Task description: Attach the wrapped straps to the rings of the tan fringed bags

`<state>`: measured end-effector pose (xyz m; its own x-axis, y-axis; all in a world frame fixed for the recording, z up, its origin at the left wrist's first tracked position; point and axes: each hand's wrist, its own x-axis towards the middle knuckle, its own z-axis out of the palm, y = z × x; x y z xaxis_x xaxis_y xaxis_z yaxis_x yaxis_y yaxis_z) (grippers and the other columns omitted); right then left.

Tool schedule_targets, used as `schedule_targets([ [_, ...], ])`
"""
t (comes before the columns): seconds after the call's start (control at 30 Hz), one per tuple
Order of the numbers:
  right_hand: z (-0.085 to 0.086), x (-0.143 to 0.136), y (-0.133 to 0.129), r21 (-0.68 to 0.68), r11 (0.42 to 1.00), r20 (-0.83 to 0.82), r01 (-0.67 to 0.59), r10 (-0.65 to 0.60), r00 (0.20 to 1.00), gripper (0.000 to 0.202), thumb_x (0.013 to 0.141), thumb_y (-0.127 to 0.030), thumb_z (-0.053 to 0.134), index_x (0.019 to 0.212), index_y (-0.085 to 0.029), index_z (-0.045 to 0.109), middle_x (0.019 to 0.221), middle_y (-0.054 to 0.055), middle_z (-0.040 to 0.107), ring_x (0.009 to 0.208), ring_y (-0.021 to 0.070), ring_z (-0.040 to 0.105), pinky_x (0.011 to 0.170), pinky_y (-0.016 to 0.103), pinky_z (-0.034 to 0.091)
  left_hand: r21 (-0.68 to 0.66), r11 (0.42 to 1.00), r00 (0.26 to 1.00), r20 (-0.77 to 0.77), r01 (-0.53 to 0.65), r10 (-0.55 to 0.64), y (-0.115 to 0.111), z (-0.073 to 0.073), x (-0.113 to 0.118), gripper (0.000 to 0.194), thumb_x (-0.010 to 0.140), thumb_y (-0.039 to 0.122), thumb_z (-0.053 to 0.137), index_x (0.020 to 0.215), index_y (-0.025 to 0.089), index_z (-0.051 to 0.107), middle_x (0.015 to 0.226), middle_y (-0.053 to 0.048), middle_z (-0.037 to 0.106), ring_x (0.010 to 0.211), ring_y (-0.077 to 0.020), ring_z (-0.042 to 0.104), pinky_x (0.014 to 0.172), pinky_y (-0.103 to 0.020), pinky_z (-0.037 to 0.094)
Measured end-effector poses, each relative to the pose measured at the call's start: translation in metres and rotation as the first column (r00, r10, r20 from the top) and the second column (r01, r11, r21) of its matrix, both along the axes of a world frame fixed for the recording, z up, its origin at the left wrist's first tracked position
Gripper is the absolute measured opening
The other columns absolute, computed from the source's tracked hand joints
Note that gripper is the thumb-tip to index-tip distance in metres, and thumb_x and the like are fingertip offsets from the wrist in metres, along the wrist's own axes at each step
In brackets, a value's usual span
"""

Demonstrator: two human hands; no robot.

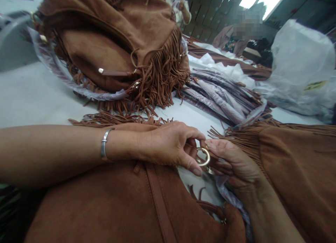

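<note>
The left hand (165,145) curls its thumb and fingers around a round, gold-coloured metal ring (209,158), while the right hand (236,162) meets it, fingertips bunched at the ring's outer edge; exactly what they pinch cannot be told. Both hands are above a brown suede bag (99,204) with a stitched leather strip. Beyond lies a large, fringed brown suede bag (105,43) on a white table (23,96); right of it are plastic-wrapped straps (220,92), a translucent plastic bag (301,57) and fringed brown suede (299,159).
</note>
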<state>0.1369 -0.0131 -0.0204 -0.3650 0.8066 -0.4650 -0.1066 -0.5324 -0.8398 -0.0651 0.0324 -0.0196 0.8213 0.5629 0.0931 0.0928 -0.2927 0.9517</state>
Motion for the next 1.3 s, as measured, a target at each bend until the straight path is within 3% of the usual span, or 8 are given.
schedule_targets([
  [0.13,0.001,0.000,0.000,-0.019,1.000,-0.003,-0.004,0.004,1.000,0.033,0.077,-0.037,0.065,0.058,-0.016,0.047,0.038,-0.011,0.026,0.033,0.0012,0.012,0.033,0.015,0.012,0.091,0.995,0.999,-0.040,-0.029,0.033,0.000,0.002,-0.001,0.047,0.061,0.040,0.078,0.099,0.014,0.064,0.060,0.005,0.060,0.054,-0.0086,0.054,0.052,-0.018,0.038],
  [0.33,0.004,0.000,0.001,-0.035,0.999,0.054,0.026,-0.024,0.998,0.030,0.068,-0.036,0.073,0.064,-0.014,0.054,0.043,-0.009,0.035,0.033,-0.0007,0.012,0.031,0.014,0.008,0.269,0.954,0.984,-0.076,-0.136,0.162,-0.004,0.005,-0.002,0.056,0.057,0.043,0.078,0.106,0.019,0.065,0.078,0.000,0.067,0.075,-0.0158,0.059,0.072,-0.026,0.043],
  [0.57,0.009,0.001,0.001,-0.044,0.997,0.153,0.070,-0.063,0.986,0.029,0.064,-0.035,0.076,0.065,-0.013,0.057,0.046,-0.005,0.043,0.033,0.0004,0.024,0.033,0.015,0.013,0.241,0.966,0.992,-0.056,-0.097,0.114,-0.005,-0.001,-0.002,0.051,0.061,0.045,0.075,0.104,0.019,0.065,0.071,0.001,0.065,0.068,-0.0131,0.057,0.069,-0.024,0.043],
  [0.73,0.013,-0.003,-0.001,-0.018,0.997,0.176,0.076,-0.071,0.982,0.030,0.059,-0.035,0.080,0.062,-0.012,0.060,0.051,0.001,0.052,0.039,0.0042,0.037,0.035,0.016,0.021,0.205,0.974,0.986,-0.110,-0.100,0.124,-0.005,0.004,-0.002,0.048,0.058,0.045,0.077,0.095,0.016,0.067,0.070,0.001,0.064,0.065,-0.0124,0.055,0.061,-0.021,0.042],
  [0.93,0.010,-0.003,-0.002,0.009,0.993,0.184,0.115,-0.115,0.976,0.028,0.063,-0.036,0.077,0.066,-0.015,0.059,0.047,-0.004,0.045,0.034,0.0020,0.023,0.034,0.018,0.015,0.193,0.977,0.988,-0.104,-0.094,0.116,-0.004,0.008,0.000,0.056,0.054,0.038,0.081,0.102,0.015,0.064,0.068,0.003,0.062,0.062,-0.0111,0.055,0.057,-0.020,0.040],
  [1.13,0.007,0.001,0.000,-0.023,0.999,0.128,0.032,-0.029,0.991,0.029,0.069,-0.038,0.072,0.068,-0.014,0.057,0.045,-0.006,0.039,0.034,0.0001,0.016,0.033,0.016,0.012,0.203,0.975,0.989,-0.100,-0.086,0.108,-0.004,0.008,-0.002,0.046,0.059,0.038,0.078,0.097,0.016,0.066,0.068,0.002,0.062,0.063,-0.0116,0.055,0.058,-0.021,0.041],
  [1.3,0.010,0.000,-0.001,-0.036,0.999,0.116,0.023,-0.018,0.993,0.032,0.065,-0.039,0.075,0.065,-0.014,0.055,0.044,-0.007,0.037,0.033,-0.0008,0.015,0.031,0.015,0.009,0.157,0.984,0.992,-0.080,-0.082,0.096,-0.006,0.009,-0.002,0.049,0.058,0.034,0.080,0.101,0.016,0.065,0.071,0.002,0.063,0.065,-0.0113,0.056,0.061,-0.021,0.042],
])
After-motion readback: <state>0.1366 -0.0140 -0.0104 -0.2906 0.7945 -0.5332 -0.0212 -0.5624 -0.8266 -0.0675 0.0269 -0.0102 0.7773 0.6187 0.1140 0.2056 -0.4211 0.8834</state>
